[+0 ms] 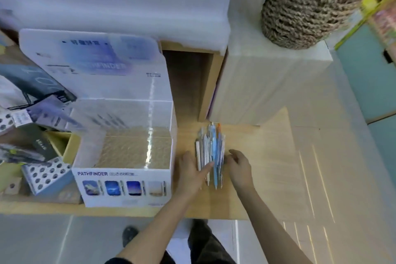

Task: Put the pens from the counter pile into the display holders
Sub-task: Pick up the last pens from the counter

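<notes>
Pens [212,152]: a tight pile on the counter [267,156], just right of the box, lying roughly parallel with their tips toward the person.
Look of pens: slim barrels, mostly white and pale blue, with one orange end at the far side. They are blurred, so count and caps cannot be told.
Left hand [189,170]: flat at the pile's left edge, fingers straight, forefinger laid across the nearest barrels. It holds nothing.
Right hand [239,167]: at the pile's right edge, fingers loosely curled toward the pens. Whether they pinch one cannot be told.
Why so: the hands bracket the pile from both sides, likely to square it up or gather a bunch before lifting.
Box [126,186]: white with clear walls and an open top, just beside the left hand. It is a likely first target.
Holders [46,174]: holed blocks further left, tilted toward the person, probably so pens stand on show. The holes look empty.
Progress: the pile seems whole, and no pen is lifted yet.
</notes>
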Demonstrator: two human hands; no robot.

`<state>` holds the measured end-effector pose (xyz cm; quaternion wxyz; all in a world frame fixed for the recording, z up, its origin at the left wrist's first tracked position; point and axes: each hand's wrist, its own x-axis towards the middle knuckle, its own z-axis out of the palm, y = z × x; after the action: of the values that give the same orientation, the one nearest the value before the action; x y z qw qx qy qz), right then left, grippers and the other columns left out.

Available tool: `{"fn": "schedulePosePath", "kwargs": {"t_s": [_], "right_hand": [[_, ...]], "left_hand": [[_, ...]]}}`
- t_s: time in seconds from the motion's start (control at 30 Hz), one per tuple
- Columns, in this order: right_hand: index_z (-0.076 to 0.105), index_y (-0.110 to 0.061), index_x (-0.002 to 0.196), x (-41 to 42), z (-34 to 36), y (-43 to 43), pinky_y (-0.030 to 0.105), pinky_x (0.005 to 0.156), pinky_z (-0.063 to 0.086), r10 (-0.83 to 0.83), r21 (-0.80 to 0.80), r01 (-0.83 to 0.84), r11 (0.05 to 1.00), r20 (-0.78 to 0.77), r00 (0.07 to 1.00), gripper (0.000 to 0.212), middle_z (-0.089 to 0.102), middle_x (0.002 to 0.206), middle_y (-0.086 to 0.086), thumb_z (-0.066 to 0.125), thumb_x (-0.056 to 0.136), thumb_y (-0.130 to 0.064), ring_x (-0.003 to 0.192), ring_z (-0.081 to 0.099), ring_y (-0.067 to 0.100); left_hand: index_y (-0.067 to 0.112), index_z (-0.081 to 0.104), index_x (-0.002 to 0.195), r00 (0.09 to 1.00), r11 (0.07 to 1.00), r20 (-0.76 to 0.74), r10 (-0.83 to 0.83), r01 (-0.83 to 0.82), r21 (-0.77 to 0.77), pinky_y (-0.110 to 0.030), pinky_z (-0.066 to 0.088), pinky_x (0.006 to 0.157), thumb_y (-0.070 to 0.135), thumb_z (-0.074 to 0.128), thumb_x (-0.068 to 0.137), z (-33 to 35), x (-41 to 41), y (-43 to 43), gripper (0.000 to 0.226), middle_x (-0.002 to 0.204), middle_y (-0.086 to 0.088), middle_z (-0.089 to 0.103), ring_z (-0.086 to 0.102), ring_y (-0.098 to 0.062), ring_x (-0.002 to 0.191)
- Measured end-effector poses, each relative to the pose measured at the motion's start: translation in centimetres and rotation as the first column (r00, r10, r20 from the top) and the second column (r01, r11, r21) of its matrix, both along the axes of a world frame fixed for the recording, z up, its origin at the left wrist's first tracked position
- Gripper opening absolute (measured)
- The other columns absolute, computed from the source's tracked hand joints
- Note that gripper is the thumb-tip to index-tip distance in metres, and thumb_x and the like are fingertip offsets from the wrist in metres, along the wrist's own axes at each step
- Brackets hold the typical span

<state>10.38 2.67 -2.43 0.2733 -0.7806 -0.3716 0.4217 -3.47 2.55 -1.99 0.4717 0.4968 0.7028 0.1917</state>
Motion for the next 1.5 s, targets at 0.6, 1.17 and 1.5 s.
{"fn": "schedulePosePath", "kwargs": {"t_s": [0.6, 1.17, 1.5], "right_hand": [[0.062, 0.002, 0.104, 7.2, -2.8, -2.0, 0.036, 0.090, 0.037, 0.098, 0.133, -0.171, 0.976, 0.433, 0.896, 0.025, 0.051, 0.108, 0.019, 0.050, 0.084, 0.011, 0.101, 0.047, 0.036], [0.066, -0.009, 0.085, 2.7, 1.8, 3.6, 0.011, 0.059, 0.044, 0.029, 0.095, 0.007, 0.995, -0.371, 0.928, 0.026, 0.067, 0.075, -0.006, 0.058, 0.093, -0.033, 0.063, 0.060, 0.001], [0.062, -0.007, 0.077, -0.3, 5.2, 4.7, 0.026, 0.065, 0.055, 0.037, 0.211, 0.044, 0.976, -0.367, 0.930, 0.023, 0.071, 0.079, 0.009, 0.057, 0.095, -0.022, 0.074, 0.070, 0.019]], "left_hand": [[0.002, 0.035, 0.122, 0.828, 0.989, -0.559, -0.053, -0.035, -0.146, -0.029, 0.038, 0.091, 0.029, 0.067, 0.077, -1.6, 8.0, 4.4, 0.062, 0.125, -0.014, 0.040, 0.040, -0.027, 0.115], [0.020, 0.060, 0.088, 0.975, 0.966, -0.087, -0.205, 0.187, -0.179, -0.025, 0.044, 0.059, 0.016, 0.066, 0.075, -0.2, 1.7, 4.5, 0.015, 0.082, 0.001, 0.064, 0.061, -0.016, 0.074], [0.019, 0.053, 0.073, 0.991, 0.990, 0.118, -0.068, 0.082, -0.117, -0.014, 0.036, 0.045, 0.004, 0.065, 0.072, 2.5, 0.1, 3.8, 0.019, 0.062, 0.005, 0.052, 0.051, -0.008, 0.056]]}}
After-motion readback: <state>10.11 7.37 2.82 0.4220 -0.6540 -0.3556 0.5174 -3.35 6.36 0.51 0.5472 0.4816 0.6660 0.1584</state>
